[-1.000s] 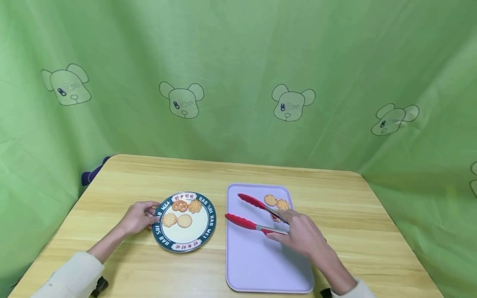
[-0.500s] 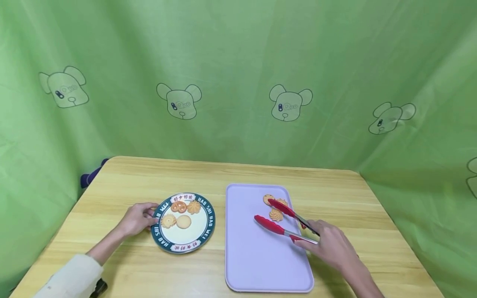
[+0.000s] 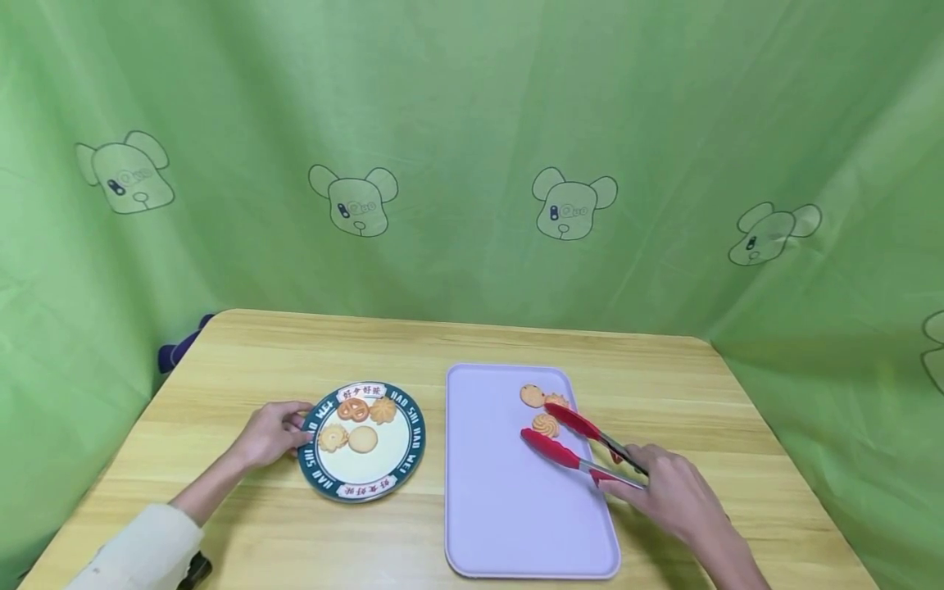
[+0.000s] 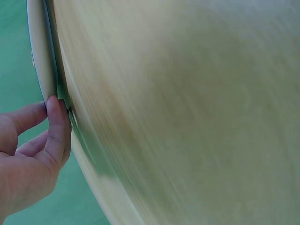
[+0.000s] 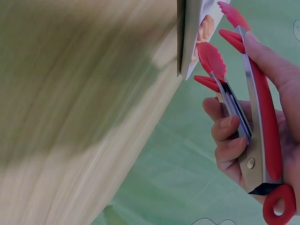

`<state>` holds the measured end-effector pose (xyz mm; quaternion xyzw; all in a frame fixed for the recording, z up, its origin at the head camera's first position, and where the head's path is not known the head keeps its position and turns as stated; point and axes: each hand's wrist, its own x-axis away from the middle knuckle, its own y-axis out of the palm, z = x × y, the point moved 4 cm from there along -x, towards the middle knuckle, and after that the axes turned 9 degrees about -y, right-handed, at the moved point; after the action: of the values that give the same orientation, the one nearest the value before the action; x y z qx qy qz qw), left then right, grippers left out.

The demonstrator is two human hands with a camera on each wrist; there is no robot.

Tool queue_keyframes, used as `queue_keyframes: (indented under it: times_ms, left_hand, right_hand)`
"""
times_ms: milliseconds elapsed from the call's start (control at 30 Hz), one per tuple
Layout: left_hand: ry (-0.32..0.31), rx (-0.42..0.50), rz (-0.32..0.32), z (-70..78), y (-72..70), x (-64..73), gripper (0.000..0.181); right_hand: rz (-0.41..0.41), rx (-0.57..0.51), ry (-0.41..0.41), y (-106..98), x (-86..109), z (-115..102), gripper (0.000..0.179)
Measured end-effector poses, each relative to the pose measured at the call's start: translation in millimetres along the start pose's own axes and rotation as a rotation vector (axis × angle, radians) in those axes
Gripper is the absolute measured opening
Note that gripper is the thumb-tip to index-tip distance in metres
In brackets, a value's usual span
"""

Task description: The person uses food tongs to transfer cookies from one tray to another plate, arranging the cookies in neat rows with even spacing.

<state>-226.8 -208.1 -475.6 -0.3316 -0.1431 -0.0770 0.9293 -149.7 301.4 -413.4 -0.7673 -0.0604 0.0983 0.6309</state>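
My left hand (image 3: 269, 434) pinches the left rim of a round plate (image 3: 361, 469) with a dark green lettered border; the left wrist view shows thumb and fingers at its edge. Several cookies lie on the plate, among them a pretzel-shaped one (image 3: 353, 410) and a plain round one (image 3: 363, 439). My right hand (image 3: 674, 496) grips red-tipped metal tongs (image 5: 255, 117), whose arms stand apart. Between the tong tips sits a swirl cookie (image 3: 545, 425) on the lilac tray (image 3: 527, 516). A speckled round cookie (image 3: 533, 396) and a ridged cookie (image 3: 556, 401), partly covered by the upper tip, lie behind it.
Plate and tray stand side by side on a wooden table (image 3: 642, 369), a strip of tabletop between them. A green curtain (image 3: 472, 279) with bear-head drawings hangs behind and at both sides. Something dark purple (image 3: 175, 354) shows beyond the table's left edge.
My right hand and the tongs have moved right, from over the tray's middle to the cookies. The tong tips now stand around the swirl cookie. My left hand stays at the plate.
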Motion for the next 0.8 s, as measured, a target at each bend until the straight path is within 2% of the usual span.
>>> queue_keyframes:
  times_ms: [300,800]
  left_hand:
    - [-0.001,0.014,0.001,-0.8,-0.3,-1.3,0.049]
    - [-0.001,0.012,0.0,-1.2,-0.6,-1.9,0.05]
  right_hand:
    - [0.006,0.039,-0.035,-3.5,1.0,1.7,0.036]
    - [0.076,0.076,-0.092,-6.1,-1.3,1.3,0.037]
